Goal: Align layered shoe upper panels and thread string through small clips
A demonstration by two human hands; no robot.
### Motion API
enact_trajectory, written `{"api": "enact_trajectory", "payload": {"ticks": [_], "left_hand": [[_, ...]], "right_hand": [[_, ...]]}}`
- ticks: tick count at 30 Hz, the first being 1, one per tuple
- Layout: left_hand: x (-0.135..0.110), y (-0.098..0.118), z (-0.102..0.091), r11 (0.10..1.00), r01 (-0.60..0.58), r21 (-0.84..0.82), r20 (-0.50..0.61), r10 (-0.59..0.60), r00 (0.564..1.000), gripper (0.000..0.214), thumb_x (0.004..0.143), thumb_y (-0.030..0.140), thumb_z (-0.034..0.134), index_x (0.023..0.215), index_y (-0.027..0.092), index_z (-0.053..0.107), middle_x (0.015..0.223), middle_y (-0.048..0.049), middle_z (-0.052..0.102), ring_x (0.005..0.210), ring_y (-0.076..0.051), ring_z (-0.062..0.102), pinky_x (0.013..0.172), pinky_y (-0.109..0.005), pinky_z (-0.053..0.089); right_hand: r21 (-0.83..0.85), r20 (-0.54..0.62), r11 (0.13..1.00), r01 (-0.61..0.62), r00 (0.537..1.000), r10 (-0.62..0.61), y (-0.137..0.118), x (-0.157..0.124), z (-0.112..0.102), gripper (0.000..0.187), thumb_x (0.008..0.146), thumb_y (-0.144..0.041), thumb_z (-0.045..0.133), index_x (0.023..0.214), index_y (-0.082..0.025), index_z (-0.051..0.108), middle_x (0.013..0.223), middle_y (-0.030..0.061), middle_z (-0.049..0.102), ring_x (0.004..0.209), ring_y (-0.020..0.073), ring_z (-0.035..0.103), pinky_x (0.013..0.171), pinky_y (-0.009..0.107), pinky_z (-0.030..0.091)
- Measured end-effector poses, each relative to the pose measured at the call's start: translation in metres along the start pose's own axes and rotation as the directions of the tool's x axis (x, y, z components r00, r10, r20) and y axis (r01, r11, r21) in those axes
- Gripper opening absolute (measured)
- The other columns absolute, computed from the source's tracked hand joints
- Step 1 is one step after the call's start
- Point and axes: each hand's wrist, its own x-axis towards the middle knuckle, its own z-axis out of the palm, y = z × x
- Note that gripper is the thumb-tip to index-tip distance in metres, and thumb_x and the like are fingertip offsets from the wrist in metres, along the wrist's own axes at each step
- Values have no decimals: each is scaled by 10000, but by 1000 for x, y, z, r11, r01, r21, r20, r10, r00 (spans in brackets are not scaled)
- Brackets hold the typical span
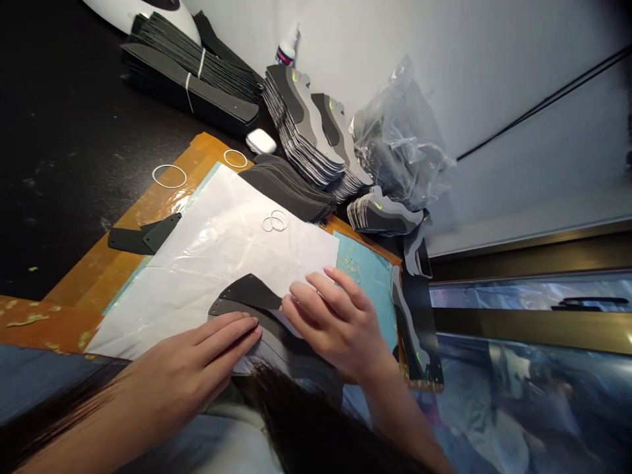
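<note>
Your left hand (pixel 205 355) lies palm down, fingers (pixel 232 327) nearly straight; your right hand (pixel 343 324) arches, fingers curled

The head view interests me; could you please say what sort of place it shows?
Probably a small workshop or home workspace: stacked grey-and-black pieces, dark bundles held by white bands, and a white sheet on the table.

We see our left hand (pixel 210 352) on dark pieces (pixel 247 293) (tiny holes (pixel 215 303), one end)! Our right hand (pixel 340 322) curls over them.
</note>
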Motion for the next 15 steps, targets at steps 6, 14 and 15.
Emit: {"api": "enact_trajectory", "payload": {"ticks": [6, 14, 15], "left_hand": [[3, -1, -3, 1000, 12, -24, 27, -11, 1000, 391, 983, 69, 419, 1260, 123, 690, 1274, -107, 726, 1205, -200, 665, 1006, -274, 568], [-5, -11, -7, 997, 20, -78, 132, -9, 991, 439, 980, 113, 446, 1354, 199, 659, 1384, -52, 677, 1260, -178, 637, 1041, -243, 546], [-5, -11, -8, 995, 54, -81, 128, -43, 991, 429, 989, 117, 438, 1333, 222, 672, 1354, -29, 697, 1231, -162, 654, 1029, -227, 548]], "right_hand": [[106, 248, 994, 24, 967, -50, -6, 6, 2, 282, 1052, -349, 500, 1248, -186, 620, 1218, 86, 703, 1007, 197, 644, 791, 332, 508], [33, 369, 999, -5, 929, -7, -7, 14, -2, 204, 1021, -96, 445, 977, -169, 630, 962, 52, 700, 761, 160, 600, 645, 319, 424], [21, 372, 1000, -22, 928, 12, -9, 16, 0, 196, 1013, -104, 462, 915, -180, 614, 905, 44, 682, 745, 167, 584, 646, 329, 416]]}}
